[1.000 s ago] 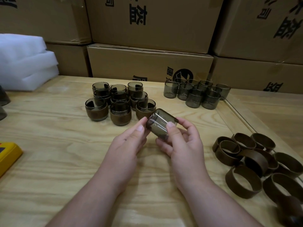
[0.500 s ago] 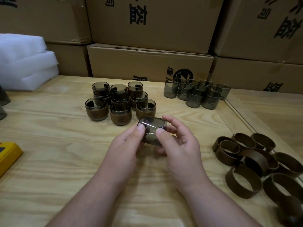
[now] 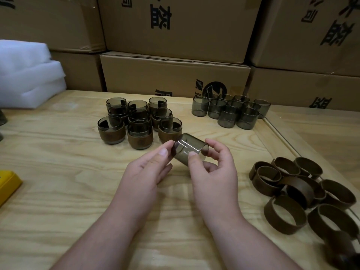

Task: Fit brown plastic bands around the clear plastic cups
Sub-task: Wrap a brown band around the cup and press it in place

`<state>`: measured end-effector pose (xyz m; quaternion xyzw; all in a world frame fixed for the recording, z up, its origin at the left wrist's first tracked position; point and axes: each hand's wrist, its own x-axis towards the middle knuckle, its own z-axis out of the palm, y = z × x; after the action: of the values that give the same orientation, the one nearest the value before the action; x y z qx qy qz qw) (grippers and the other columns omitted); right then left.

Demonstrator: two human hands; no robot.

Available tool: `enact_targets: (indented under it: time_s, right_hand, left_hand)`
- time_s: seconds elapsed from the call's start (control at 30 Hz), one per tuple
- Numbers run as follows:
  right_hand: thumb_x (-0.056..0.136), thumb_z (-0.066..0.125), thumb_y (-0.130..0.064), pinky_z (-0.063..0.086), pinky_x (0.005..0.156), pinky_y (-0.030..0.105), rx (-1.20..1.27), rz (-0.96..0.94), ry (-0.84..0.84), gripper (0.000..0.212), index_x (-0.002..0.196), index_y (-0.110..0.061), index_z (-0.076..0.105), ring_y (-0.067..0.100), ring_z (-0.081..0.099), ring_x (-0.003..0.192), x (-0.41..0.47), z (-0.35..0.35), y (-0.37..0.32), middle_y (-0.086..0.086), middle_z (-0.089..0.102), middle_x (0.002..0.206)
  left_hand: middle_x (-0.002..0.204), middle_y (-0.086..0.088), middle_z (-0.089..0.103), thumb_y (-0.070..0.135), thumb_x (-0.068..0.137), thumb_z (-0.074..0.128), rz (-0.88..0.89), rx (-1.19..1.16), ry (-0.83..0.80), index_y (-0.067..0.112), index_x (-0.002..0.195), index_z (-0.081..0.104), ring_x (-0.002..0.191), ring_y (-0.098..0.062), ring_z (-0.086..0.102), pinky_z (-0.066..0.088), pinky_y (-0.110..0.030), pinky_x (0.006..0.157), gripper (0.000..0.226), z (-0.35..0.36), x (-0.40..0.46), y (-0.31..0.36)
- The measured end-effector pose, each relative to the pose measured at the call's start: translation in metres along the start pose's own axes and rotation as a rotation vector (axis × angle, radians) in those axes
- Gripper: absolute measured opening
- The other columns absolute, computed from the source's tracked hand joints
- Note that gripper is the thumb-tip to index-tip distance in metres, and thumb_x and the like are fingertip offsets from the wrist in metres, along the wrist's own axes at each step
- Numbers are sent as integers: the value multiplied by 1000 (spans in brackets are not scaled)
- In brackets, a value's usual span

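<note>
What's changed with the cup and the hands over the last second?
The clear cup has been turned between the fingers: a second ago it was tilted, now it lies on its side, slightly farther from the person. The left hand and right hand both still hold it; nothing was let go. The banded cups, bare cups and loose bands stayed put.

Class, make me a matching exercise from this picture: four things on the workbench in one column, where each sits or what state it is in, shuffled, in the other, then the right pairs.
Column 1
1. held cup
2. banded cups
3. bare cups
4. loose bands

Column 2
A. heaped at the right of the table
B. grouped at the back, left of centre, brown bands on
C. on its side between left hand and right hand
D. grouped at the back right, no bands

Pairs: 1-C, 2-B, 3-D, 4-A
</note>
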<state>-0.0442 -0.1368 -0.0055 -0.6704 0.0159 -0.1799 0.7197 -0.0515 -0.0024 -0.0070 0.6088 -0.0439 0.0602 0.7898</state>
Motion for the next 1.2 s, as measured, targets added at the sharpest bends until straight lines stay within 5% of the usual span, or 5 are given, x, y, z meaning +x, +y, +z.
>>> enact_targets:
  time_s: [0.57, 0.83, 0.93, 1.1, 1.2]
  right_hand:
    - [76, 75, -41, 53, 65, 19, 67, -148, -130, 33, 103, -26, 63, -4, 61, 76, -10, 2, -11, -8, 68, 101]
    - [89, 38, -70, 35, 118, 51, -153, -98, -420, 51, 102, -41, 79, 16, 40, 147, -10, 1, -9, -3, 57, 145]
    - [88, 32, -74, 18, 124, 38, -232, -103, -469, 42, 98, -65, 71, -1, 18, 153, -11, 0, -16, -10, 42, 160]
    - [88, 39, -67, 13, 127, 45, -190, -138, -533, 66, 90, -18, 84, -2, 7, 155, -11, -6, -15, 0, 37, 164]
    - [89, 43, -60, 17, 126, 47, -105, -157, -528, 61, 97, -16, 83, -2, 9, 155, -11, -6, -14, 6, 46, 158]
  left_hand:
    - [117, -9, 76, 58, 71, 67, -36, 28, -14, 33, 121, 73, 88, -24, 61, 48, -33, 67, 56, -3, -2, 4]
    - [114, -12, 76, 51, 78, 71, -10, -22, 3, 24, 126, 70, 92, -20, 71, 49, -39, 76, 55, -5, -2, 2]
    - [106, -8, 78, 45, 84, 67, -3, -20, 46, 27, 122, 72, 89, -13, 73, 49, -36, 75, 42, -4, -1, 2]
    - [103, -7, 79, 46, 84, 63, -15, -10, 35, 30, 112, 77, 84, -12, 73, 48, -38, 76, 35, 0, 0, 2]
    - [109, -7, 78, 48, 84, 65, -10, 35, 19, 27, 120, 73, 91, -18, 71, 48, -45, 80, 42, 0, -1, 2]
